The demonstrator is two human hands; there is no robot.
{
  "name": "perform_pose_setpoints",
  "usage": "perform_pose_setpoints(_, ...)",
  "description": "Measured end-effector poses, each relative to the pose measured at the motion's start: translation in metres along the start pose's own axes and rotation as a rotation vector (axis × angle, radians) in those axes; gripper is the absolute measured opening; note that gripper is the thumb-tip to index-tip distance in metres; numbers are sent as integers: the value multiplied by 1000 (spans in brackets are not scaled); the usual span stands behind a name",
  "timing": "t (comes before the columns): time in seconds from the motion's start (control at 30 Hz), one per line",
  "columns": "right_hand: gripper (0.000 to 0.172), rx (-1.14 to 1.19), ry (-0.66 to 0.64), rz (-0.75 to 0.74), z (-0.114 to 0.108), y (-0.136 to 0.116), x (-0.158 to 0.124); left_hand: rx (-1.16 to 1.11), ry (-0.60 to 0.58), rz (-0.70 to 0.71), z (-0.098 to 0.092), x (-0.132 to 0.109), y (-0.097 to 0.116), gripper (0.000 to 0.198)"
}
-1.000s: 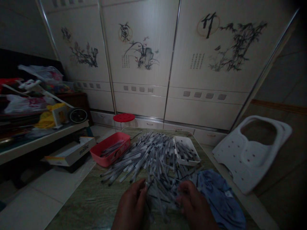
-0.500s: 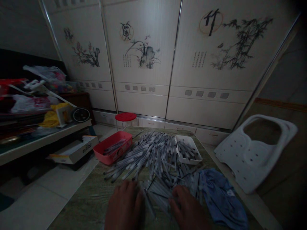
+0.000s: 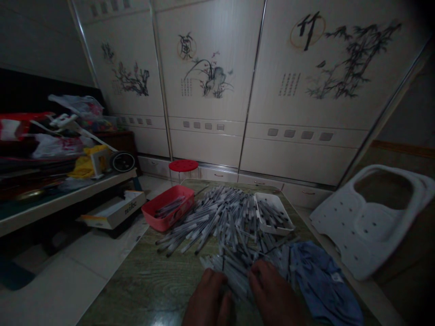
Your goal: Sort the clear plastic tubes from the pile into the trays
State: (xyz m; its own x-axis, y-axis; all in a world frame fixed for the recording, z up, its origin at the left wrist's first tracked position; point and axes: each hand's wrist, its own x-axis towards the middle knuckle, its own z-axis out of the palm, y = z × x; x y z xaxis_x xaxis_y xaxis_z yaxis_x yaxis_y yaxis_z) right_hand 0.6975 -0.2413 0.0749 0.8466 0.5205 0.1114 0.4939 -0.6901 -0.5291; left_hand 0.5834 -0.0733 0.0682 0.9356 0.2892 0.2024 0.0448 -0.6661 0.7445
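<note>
On the table in front of me lies a big heap of clear, thin pens [image 3: 226,213], many with dark ends. A smaller, looser bunch of clear pen tubes [image 3: 236,271] lies at the near side, between my hands. My left hand [image 3: 208,299] is at the left edge of this bunch, thumb apart from the curled fingers, with nothing visibly gripped. My right hand [image 3: 274,294] has its thumb and fingers bent closely round the right end of the tubes. Its fingertips partly hide what they hold.
A red box [image 3: 166,222] with some pens stands left of the heap, and a white tray [image 3: 276,230] of pens at its right. A blue cloth [image 3: 326,285] lies at the table's right edge. Beyond are a red stool [image 3: 183,165] and a white folding chair [image 3: 360,226].
My left hand has moved right, closer to my right hand, and the loose tubes between them lie more together. The view has shifted slightly left.
</note>
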Motion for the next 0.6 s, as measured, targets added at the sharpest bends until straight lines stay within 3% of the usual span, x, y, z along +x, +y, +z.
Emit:
perform_pose_setpoints(0.13,22,35,-7,25,-12,-7,2,-2,58,-24,-6,2,-3,22)
perform_pose_setpoints(0.3,19,35,2,72,-21,-17,14,22,35,-51,-11,3,-6,20)
perform_pose_setpoints(0.47,14,-110,23,109,-19,-34,53,16,-50,-87,-16,7,-6,19)
perform_pose_setpoints(0.6,21,-178,13,130,-7,-43,86,-9,-92,-109,-23,10,-4,19)
